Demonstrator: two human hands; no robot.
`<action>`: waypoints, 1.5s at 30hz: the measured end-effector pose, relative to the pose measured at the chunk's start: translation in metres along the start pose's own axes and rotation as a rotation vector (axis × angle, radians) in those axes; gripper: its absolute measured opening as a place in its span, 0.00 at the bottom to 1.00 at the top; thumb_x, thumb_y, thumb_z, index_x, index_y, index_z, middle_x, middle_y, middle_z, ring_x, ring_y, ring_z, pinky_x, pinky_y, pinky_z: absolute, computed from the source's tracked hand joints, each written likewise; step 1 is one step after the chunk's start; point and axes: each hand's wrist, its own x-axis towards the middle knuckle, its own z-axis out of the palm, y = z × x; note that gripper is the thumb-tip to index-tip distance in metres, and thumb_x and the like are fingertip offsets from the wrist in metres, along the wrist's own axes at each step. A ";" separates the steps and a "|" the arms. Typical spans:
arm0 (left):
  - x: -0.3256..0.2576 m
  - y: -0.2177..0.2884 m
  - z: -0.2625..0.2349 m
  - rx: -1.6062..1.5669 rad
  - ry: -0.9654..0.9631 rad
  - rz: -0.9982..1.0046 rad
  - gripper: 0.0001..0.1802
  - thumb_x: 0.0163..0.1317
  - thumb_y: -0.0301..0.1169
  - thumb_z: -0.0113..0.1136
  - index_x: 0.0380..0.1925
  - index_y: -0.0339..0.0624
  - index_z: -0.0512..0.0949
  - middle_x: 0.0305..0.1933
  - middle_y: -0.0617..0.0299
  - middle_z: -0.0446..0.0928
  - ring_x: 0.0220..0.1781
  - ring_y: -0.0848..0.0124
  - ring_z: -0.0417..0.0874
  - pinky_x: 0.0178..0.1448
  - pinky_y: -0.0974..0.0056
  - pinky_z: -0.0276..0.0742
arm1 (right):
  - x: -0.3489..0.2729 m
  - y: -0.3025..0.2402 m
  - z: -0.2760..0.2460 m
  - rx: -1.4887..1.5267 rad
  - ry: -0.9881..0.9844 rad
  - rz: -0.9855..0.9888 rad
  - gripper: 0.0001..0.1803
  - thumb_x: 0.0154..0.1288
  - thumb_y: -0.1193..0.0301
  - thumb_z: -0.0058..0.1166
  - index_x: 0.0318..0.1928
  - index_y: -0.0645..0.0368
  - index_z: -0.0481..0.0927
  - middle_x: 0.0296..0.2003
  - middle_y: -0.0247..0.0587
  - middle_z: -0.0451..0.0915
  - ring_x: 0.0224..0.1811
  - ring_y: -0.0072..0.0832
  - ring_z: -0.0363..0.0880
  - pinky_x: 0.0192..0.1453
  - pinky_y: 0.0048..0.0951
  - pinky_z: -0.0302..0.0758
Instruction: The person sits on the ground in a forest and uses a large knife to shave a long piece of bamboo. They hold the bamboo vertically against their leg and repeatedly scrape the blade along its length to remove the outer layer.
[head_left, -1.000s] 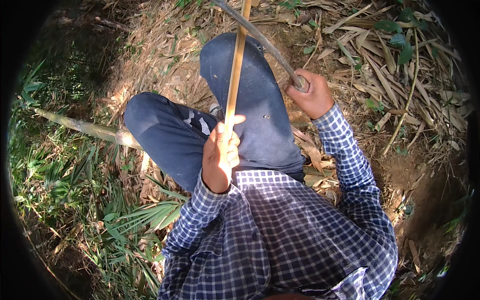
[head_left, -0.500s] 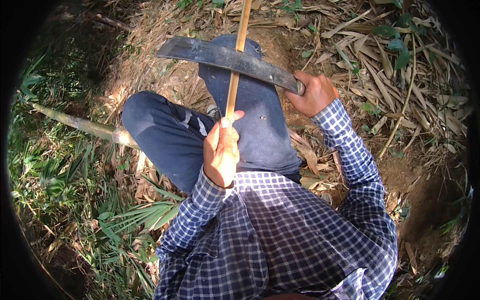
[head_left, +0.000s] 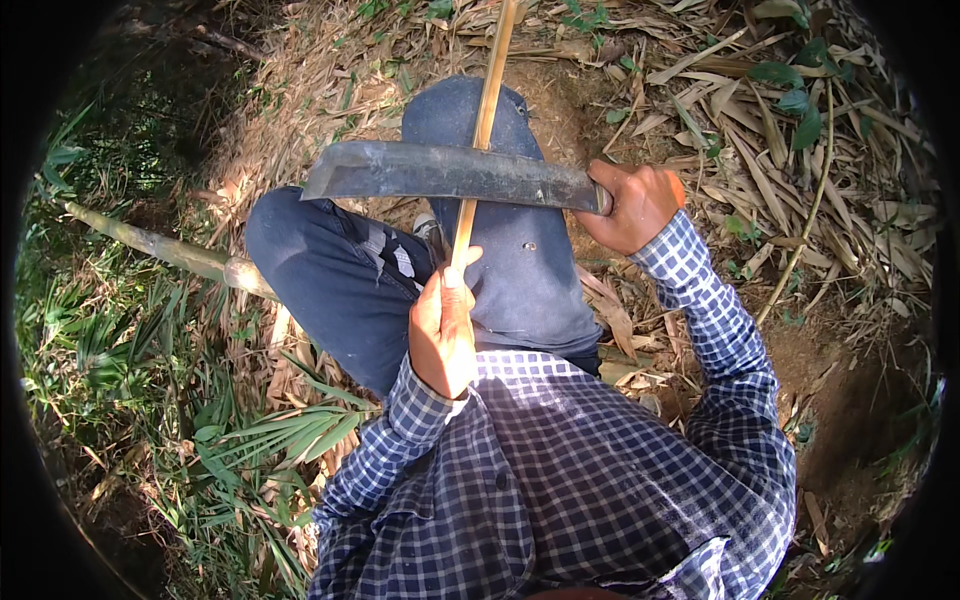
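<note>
A long, thin bamboo strip [head_left: 491, 92] runs from my left hand [head_left: 443, 328] up past my knee and out of the top of the view. My left thumb and fingers are closed on its lower end. My right hand [head_left: 636, 205] is wrapped round the handle of a machete [head_left: 430, 172], and the handle is mostly hidden in my grip. The wide dark blade lies crosswise over the strip, above my raised thigh, its tip pointing left. Blade and strip appear to touch where they cross.
My legs in dark trousers [head_left: 320, 275] are bent beneath the work. A thick bamboo pole [head_left: 165, 245] reaches in from the left to my knee. Dry leaves [head_left: 760, 150] cover the ground at right; green plants [head_left: 110, 370] grow at left. A thin stem [head_left: 815, 200] stands at right.
The machete has slid down the strip toward my left hand, its blade now nearly level. My right hand has come slightly nearer, and my left hand with the strip has lowered a little.
</note>
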 end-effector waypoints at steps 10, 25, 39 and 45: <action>-0.011 0.002 -0.001 -0.059 -0.018 -0.064 0.27 0.77 0.45 0.39 0.62 0.33 0.70 0.23 0.77 0.58 0.20 0.89 0.55 0.24 0.79 0.52 | 0.020 0.012 0.000 -0.027 0.008 0.054 0.13 0.53 0.61 0.59 0.31 0.59 0.85 0.15 0.46 0.79 0.18 0.43 0.81 0.29 0.43 0.80; -0.020 0.002 -0.003 -0.061 -0.020 -0.058 0.25 0.77 0.42 0.40 0.62 0.34 0.70 0.22 0.77 0.59 0.19 0.89 0.56 0.23 0.78 0.55 | 0.053 0.036 0.007 0.015 -0.066 0.344 0.16 0.58 0.60 0.57 0.41 0.54 0.87 0.10 0.35 0.75 0.11 0.24 0.73 0.17 0.34 0.74; -0.006 -0.006 -0.010 -0.064 -0.067 -0.027 0.24 0.77 0.42 0.40 0.62 0.36 0.70 0.24 0.75 0.63 0.19 0.89 0.59 0.21 0.79 0.57 | 0.023 0.023 0.011 0.223 -0.004 0.205 0.15 0.59 0.59 0.58 0.40 0.56 0.85 0.17 0.42 0.80 0.15 0.34 0.78 0.23 0.39 0.77; 0.011 0.004 0.003 -0.356 -0.030 -0.189 0.25 0.76 0.42 0.44 0.62 0.34 0.67 0.24 0.77 0.59 0.19 0.89 0.55 0.20 0.80 0.55 | -0.019 -0.018 0.016 0.067 -0.025 -0.074 0.14 0.52 0.60 0.63 0.33 0.56 0.83 0.17 0.48 0.79 0.19 0.45 0.81 0.26 0.43 0.78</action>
